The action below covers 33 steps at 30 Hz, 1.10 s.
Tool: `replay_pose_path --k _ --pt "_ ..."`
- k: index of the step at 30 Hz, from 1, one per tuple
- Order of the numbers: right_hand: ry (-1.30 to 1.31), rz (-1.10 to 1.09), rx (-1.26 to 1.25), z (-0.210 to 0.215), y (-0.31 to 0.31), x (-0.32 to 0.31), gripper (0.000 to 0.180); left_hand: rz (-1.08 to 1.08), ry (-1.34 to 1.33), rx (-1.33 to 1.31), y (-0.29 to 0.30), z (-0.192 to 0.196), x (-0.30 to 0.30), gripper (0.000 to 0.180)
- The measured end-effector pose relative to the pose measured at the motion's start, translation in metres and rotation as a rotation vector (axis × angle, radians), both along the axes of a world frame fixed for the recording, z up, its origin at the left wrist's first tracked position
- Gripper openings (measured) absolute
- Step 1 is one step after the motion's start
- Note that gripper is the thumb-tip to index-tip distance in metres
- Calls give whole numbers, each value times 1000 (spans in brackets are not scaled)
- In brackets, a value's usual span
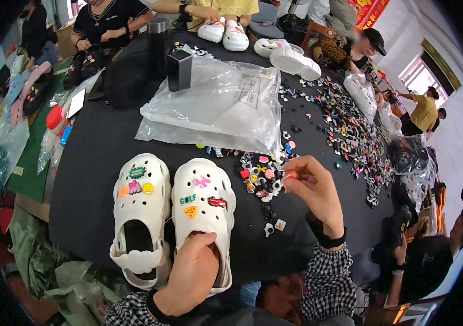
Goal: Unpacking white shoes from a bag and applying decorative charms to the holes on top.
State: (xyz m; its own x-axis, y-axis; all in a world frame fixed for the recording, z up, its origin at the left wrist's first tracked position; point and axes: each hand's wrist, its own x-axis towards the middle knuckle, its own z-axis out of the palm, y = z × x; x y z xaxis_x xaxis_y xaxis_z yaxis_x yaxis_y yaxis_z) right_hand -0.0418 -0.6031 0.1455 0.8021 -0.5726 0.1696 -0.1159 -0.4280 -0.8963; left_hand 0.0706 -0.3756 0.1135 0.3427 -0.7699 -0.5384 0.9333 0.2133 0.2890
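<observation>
Two white clogs stand side by side before me, toes pointing away. My left hand (pixel 193 274) reaches into the foot opening of the right-hand clog (pixel 210 220) and grips it, thumb on top and fingers hidden inside. A pink charm, green letters, a pizza slice and a red car sit on its upper. Green, orange, pink and yellow charms decorate the left-hand clog (pixel 142 206). My right hand (pixel 316 187) is raised right of the clogs, pinching a small red-orange charm (pixel 291 175) between thumb and fingertips. Loose charms (pixel 261 174) lie on the black table beside that hand.
A clear plastic bag (pixel 215 108) covers the middle of the table, a black box (pixel 179 70) on it. A large charm heap (pixel 351 136) spreads rightward. More white clogs (pixel 296 62) stand at the far side, where other people work. A red-lidded jar (pixel 56 118) is at left.
</observation>
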Motion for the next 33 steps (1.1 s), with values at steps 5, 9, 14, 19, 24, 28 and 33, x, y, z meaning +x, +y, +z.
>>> replay_pose_path --k 5,9,14,19,24,28,33 --pt "4 41 203 2 8 -20 15 -42 -37 -67 10 7 3 43" --pt "148 -81 -65 -12 6 -38 17 -61 -62 -42 9 10 2 45" --pt "200 -162 -265 -17 -5 -40 18 -39 -84 -58 10 5 0 49" --pt "237 -126 -463 -41 -19 -23 16 -2 -101 -48 9 5 -1 52" --pt "206 -143 -577 -61 -19 -4 17 -6 -93 -61 10 6 0 50" --pt "224 -114 -520 -68 -16 0 21 -29 -83 -58 11 1 0 46" --pt "189 -164 -520 -70 -9 0 28 -4 -88 -76 10 3 1 47"
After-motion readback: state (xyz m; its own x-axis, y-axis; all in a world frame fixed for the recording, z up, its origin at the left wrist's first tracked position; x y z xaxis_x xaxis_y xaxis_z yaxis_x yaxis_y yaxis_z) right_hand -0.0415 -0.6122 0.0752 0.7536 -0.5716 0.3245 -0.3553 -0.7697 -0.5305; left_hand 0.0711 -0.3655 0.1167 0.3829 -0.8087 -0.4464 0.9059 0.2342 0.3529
